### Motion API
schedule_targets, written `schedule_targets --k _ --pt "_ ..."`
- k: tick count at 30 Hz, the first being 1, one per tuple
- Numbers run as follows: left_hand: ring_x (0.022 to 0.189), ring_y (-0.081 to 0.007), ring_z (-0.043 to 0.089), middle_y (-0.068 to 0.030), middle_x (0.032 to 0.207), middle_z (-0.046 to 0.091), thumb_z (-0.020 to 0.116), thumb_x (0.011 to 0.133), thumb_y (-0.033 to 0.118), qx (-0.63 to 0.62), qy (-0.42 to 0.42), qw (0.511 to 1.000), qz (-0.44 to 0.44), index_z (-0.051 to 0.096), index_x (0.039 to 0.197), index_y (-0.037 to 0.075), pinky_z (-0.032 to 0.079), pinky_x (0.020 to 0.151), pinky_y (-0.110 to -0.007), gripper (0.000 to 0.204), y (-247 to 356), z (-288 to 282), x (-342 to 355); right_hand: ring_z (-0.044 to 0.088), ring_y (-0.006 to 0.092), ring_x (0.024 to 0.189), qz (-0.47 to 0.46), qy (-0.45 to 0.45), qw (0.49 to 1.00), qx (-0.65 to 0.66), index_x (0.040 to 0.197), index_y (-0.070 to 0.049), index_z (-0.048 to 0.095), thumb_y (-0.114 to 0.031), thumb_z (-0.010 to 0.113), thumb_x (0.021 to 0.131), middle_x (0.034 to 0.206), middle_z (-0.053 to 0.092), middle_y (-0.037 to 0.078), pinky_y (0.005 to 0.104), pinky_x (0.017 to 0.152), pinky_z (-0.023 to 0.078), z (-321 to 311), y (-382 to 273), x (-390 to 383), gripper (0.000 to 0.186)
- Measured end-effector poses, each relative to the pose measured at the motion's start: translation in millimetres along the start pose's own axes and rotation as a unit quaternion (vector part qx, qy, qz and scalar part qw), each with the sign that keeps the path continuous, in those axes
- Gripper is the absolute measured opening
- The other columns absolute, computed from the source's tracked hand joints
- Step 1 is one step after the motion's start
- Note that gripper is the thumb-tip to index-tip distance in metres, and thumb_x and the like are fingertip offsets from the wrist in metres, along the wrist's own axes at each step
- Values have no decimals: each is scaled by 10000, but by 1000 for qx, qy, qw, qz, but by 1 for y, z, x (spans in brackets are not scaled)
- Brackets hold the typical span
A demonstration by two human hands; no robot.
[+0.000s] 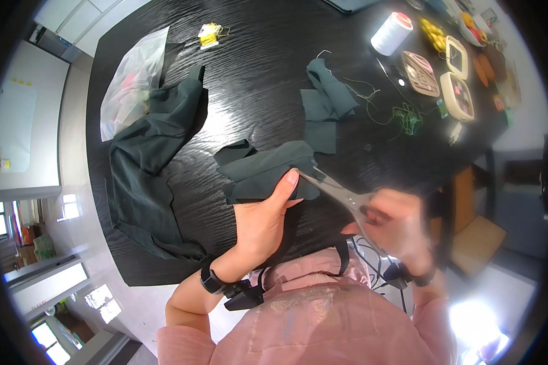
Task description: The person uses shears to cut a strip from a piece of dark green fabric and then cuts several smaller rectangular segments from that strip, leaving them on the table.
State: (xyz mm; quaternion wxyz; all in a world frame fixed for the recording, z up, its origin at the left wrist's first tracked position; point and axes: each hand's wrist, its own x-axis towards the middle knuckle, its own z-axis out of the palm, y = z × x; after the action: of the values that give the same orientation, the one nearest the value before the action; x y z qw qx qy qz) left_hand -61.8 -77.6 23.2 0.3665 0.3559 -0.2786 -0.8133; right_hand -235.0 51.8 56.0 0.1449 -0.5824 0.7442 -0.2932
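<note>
My left hand pinches a dark green piece of fabric near the table's front edge, thumb on top and the other fingers mostly hidden beneath. In my right hand, slightly blurred, is a pair of metal scissors. Their blades point up and left and meet the fabric's right edge, close to my left thumb. Whether the blades are apart is hard to make out. Beyond the held piece lie smaller dark green fabric scraps. A larger dark green cloth is spread crumpled to the left.
Around the black table are a clear plastic bag, a yellow thread card, a white thread cone, tangled green thread, a pink case and an open cream sewing box. A cardboard box stands off the right edge.
</note>
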Motion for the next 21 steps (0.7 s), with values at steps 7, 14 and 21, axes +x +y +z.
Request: schedule_targets --k 7,14,21 --pt "927 -119 631 -38 1067 651 681 882 95 11 -12 1000 -3 625 1111 46 548 735 -275 241 -1 -4 -2 439 218 430 8 -20 1000 12 558 -44 446 -52 831 550 527 448 66 295 399 328 -4 0 -4 385" --pt "960 -134 625 -50 1085 642 647 897 56 -52 -23 998 0 613 1120 39 539 792 -286 227 -2 -2 2 444 224 419 0 -6 1000 23 552 -46 437 -54 841 569 525 454 71 297 398 349 9 1 -9 405" --pt "997 -132 611 -43 1097 635 627 908 49 -103 -32 994 -4 604 1123 49 513 845 -269 217 4 6 2 424 193 449 30 23 998 50 565 -31 516 -155 904 560 541 471 64 325 417 319 23 -9 -5 407"
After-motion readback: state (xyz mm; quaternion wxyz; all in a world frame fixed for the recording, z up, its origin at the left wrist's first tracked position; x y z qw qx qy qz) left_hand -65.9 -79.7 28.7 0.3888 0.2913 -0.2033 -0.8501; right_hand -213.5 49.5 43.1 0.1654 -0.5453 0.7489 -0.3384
